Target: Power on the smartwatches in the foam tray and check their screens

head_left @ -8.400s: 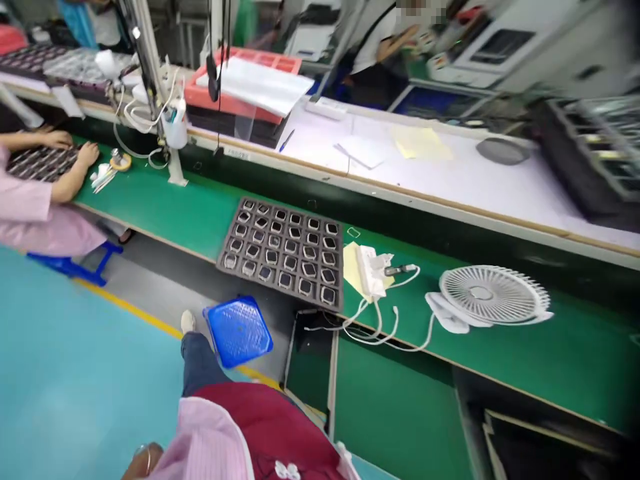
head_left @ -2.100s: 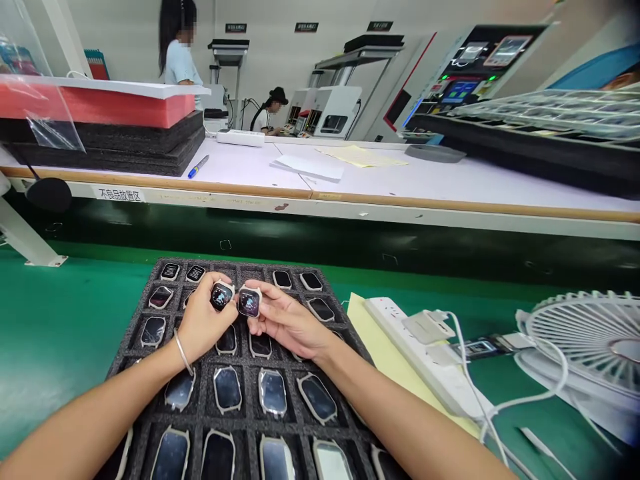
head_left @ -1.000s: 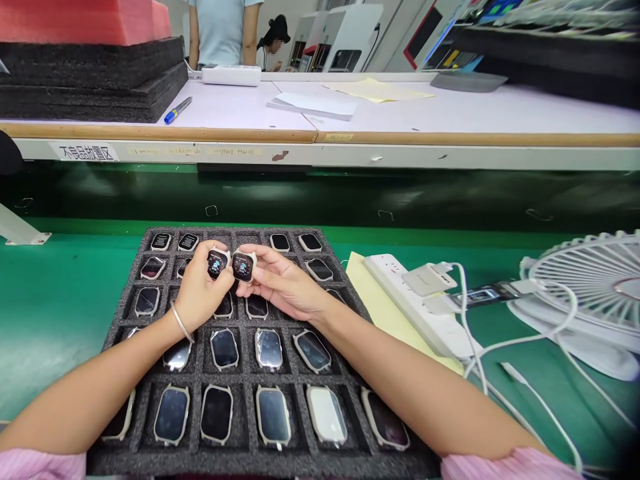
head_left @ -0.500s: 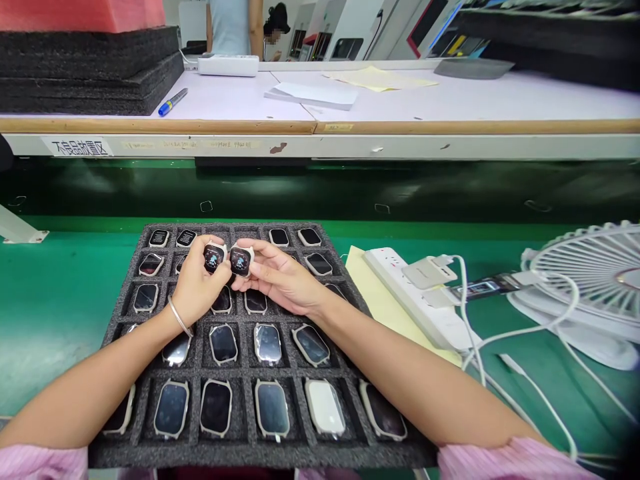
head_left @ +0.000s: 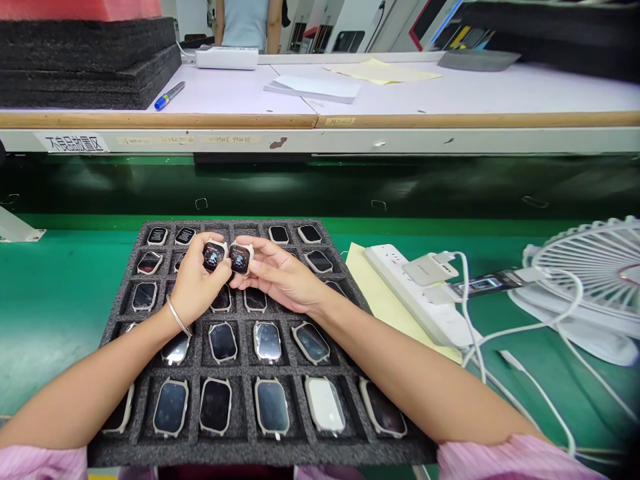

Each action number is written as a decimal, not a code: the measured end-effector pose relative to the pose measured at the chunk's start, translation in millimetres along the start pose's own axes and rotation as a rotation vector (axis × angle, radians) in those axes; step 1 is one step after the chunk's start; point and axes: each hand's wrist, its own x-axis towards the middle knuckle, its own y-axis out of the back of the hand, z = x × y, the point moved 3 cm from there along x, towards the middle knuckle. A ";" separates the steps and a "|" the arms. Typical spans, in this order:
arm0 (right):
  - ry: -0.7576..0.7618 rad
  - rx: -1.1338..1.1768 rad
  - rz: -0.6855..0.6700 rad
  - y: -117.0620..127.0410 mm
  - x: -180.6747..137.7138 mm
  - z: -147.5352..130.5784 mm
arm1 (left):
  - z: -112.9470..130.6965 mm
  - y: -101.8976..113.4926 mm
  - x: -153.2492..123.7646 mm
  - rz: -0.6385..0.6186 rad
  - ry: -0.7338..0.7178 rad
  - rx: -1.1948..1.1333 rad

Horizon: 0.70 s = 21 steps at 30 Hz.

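Observation:
Two smartwatch bodies without straps are held side by side above the far part of a dark foam tray (head_left: pixel 240 455). My left hand (head_left: pixel 196 279) is closed on the left smartwatch (head_left: pixel 214 256), and my right hand (head_left: pixel 283 277) grips the right smartwatch (head_left: pixel 241 259) between thumb and fingers. Both screens are lit with a similar dial facing me. Below, several more watch bodies lie in the tray's compartments, such as a dark-screened watch (head_left: pixel 215 407) and a pale-faced watch (head_left: pixel 325 405) in the front row. My hands and forearms hide some compartments.
Right of the tray, a white power strip (head_left: pixel 415 293) with chargers lies on yellow paper (head_left: pixel 356 267). White cables (head_left: pixel 530 323) run toward a white fan (head_left: pixel 595 273). A shelf (head_left: pixel 400 93) behind holds a blue pen (head_left: pixel 170 95), papers and black foam (head_left: pixel 85 63). A person (head_left: pixel 245 23) stands beyond.
Both hands keep the two smartwatches in nearly the same place. The view has shifted slightly, and a second person's head in the background is no longer visible.

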 end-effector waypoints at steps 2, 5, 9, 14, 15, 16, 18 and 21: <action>-0.002 -0.005 0.008 0.6 0.0 0.2 | 0.4 0.1 0.2 -0.002 0.004 0.010; -0.004 -0.024 0.012 1.0 -0.2 0.5 | 0.5 -0.1 0.4 -0.010 0.019 0.017; -0.023 -0.033 0.037 0.8 -0.7 0.5 | 1.0 -0.1 0.0 0.004 0.020 0.021; -0.015 -0.007 0.013 -0.9 -0.8 -0.4 | 1.9 0.4 -0.7 0.002 0.016 0.026; -0.015 -0.005 0.009 -0.8 -0.8 -0.4 | 2.0 0.5 -0.8 -0.006 0.018 0.026; -0.015 -0.005 0.004 -0.7 -0.7 -0.2 | 2.0 0.5 -0.8 -0.013 0.020 0.025; -0.016 -0.006 -0.004 -0.3 -0.5 0.1 | 2.0 0.5 -0.9 -0.019 0.023 0.017; -0.014 -0.004 -0.010 0.0 -0.6 0.1 | 2.9 0.6 -1.1 -0.005 0.013 0.015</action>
